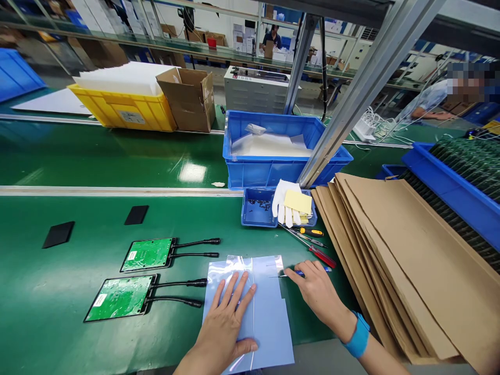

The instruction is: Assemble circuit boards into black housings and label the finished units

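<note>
A stack of glossy light-blue plastic film sheets (273, 323) lies on the green bench in front of me. My left hand (230, 312) is spread flat on it, fingers apart. Just off the sheets' right edge, my right hand (314, 286) is closed round a slim blue-handled tool (300, 272). Its thin metal tip points left over the upper right corner of the film; I cannot tell if it touches. To the left rest two green circuit boards (150, 253) in black frames, each with two black cables. One cable end of the nearer board reaches the film's left edge.
Behind the film are small blue trays (259, 208) with dark screws and a white glove (283, 200). Screwdrivers (322, 257) lie beside them. Cardboard sheets (406, 250) are stacked right, under a metal post (363, 94). A large blue bin (258, 172) stands behind; black pads (58, 234) lie left.
</note>
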Tool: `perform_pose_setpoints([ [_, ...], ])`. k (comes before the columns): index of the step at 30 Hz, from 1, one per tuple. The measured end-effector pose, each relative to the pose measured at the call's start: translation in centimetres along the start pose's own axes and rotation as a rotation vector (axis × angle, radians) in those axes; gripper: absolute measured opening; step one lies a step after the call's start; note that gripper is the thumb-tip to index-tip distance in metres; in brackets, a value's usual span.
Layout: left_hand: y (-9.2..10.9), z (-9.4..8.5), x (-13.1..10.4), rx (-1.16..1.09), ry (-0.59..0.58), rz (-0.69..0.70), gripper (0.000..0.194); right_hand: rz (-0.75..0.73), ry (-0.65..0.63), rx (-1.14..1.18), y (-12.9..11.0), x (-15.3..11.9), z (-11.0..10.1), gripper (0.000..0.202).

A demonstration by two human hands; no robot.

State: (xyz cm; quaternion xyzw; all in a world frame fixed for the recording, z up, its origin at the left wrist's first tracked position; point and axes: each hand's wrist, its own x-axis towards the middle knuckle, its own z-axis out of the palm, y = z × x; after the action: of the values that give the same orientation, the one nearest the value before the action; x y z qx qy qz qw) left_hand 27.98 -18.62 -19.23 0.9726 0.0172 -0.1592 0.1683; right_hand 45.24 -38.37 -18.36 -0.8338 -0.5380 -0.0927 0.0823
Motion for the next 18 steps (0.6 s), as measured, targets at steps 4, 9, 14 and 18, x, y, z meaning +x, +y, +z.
perform_pose_setpoints([
  [4,-0.1,0.2,-0.1,0.001,0.033,0.011,0.1,-0.009,-0.004,-0.011,-0.1,0.0,0.0,0.041],
  [9,-0.3,0.4,0.0,0.006,0.044,0.015,0.101,-0.011,-0.037,-0.038,-0.3,0.1,0.0,0.042],
  [14,-0.3,0.5,0.1,0.01,0.036,0.01,0.102,0.008,-0.034,-0.028,0.0,-0.2,0.3,0.043],
  [18,-0.3,0.7,0.1,0.014,0.057,0.014,0.103,0.005,-0.022,-0.04,1.1,-0.9,0.5,0.046],
])
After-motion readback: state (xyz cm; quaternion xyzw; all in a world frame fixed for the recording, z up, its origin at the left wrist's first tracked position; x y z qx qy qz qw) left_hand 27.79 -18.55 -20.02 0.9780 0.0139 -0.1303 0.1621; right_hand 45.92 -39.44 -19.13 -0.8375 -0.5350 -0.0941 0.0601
